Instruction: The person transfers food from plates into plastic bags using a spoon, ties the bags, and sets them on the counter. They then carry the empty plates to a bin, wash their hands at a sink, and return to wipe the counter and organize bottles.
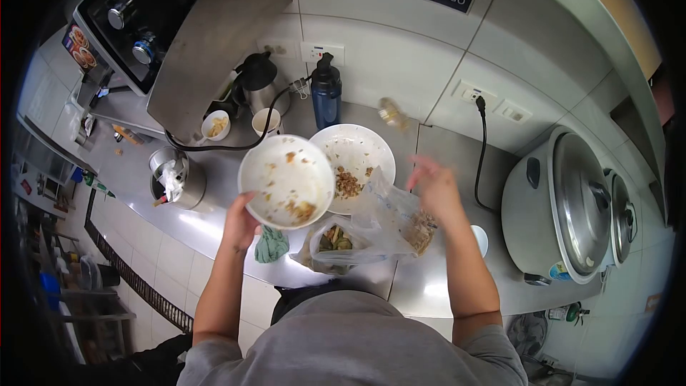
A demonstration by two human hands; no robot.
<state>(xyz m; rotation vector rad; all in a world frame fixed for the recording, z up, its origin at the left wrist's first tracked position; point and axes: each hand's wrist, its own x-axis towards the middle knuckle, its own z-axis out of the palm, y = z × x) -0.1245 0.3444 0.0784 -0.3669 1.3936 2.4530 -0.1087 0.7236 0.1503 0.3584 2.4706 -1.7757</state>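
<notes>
My left hand [241,223] grips the near-left rim of a white bowl [280,175], which is tilted toward me and smeared with brown food scraps. Behind it on the counter rests a white plate [361,144] with a heap of chopped brown food [348,184]. My right hand [434,184] hovers to the right of the plate with nothing in it, its outstretched fingers blurred. Below that hand lies a clear plastic bag [386,207] with a brown, crumbly content at its right end. An opened plastic bag [336,239] nearer to me contains greenish-brown scraps.
A green cloth [271,245] lies at the counter's front edge. Left stand a metal container [187,184], a small bowl [216,125], a cup [267,121] and a jug [261,84]. A blue bottle [326,93] and a blurred yellowish item [391,113] are near the wall. A large cooker [532,193] occupies the right.
</notes>
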